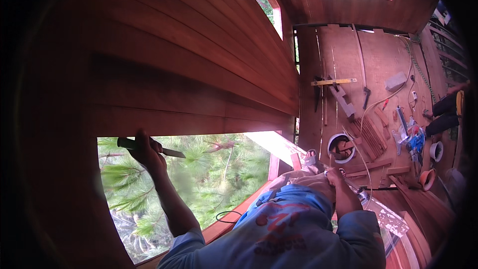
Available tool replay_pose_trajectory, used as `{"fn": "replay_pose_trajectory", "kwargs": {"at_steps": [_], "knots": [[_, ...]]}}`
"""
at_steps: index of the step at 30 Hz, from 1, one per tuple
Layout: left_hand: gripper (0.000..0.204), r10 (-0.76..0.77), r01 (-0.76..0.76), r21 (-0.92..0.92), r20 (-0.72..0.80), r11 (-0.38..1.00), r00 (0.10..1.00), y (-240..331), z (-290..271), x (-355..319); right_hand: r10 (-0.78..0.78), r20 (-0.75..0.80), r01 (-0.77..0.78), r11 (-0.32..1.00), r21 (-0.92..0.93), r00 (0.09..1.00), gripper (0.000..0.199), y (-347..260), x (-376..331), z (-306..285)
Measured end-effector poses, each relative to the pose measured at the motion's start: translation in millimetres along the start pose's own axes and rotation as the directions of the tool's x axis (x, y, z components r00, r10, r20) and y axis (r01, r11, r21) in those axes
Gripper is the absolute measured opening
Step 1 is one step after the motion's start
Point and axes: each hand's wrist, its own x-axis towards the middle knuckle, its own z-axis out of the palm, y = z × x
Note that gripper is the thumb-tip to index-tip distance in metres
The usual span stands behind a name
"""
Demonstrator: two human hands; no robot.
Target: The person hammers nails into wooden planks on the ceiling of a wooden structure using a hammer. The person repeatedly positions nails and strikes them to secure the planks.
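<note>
My left hand is closed around a chisel with a thick dark handle. Its flat pale blade points to the right, across a window opening with green foliage outside. Just above that hand runs the lower edge of a reddish-brown wooden plank wall. Lower right of centre, my right hand rests by my leg. Its fingers are too small and dark to make out, so whether it grips anything does not show.
On the plank floor stand a white bucket with wood pieces and a blue power saw. A yellow level, stacked wood strips and a hose lie about. At the far right is another person's dark-clad leg.
</note>
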Motion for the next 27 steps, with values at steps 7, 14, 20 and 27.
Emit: {"fn": "replay_pose_trajectory", "kwargs": {"at_steps": [7, 14, 20, 27], "knots": [[0.056, 0.022, -0.022, 0.014, 0.008, 1.000, 1.000, 11, 15, -1, 0.233, -0.004, -0.226, 0.947, 0.228, 0.972, 0.028, -3, -39, -17], [0.047, 0.018, -0.019, 0.066, 0.028, 0.998, 0.999, 27, 21, -7, 0.122, -0.241, -0.072, 0.976, 0.206, 0.963, 0.024, 65, -28, 34], [0.044, 0.018, -0.020, 0.037, 0.064, 0.999, 0.998, 25, 17, -11, 0.075, -0.249, -0.083, 0.996, -0.022, 0.966, 0.026, 106, -32, 63], [0.057, -0.034, 0.026, 0.100, 0.078, 0.995, 0.996, 16, 8, 3, 0.065, 0.003, -0.065, 0.996, 0.061, 0.998, 0.028, 74, -121, -30]]}}
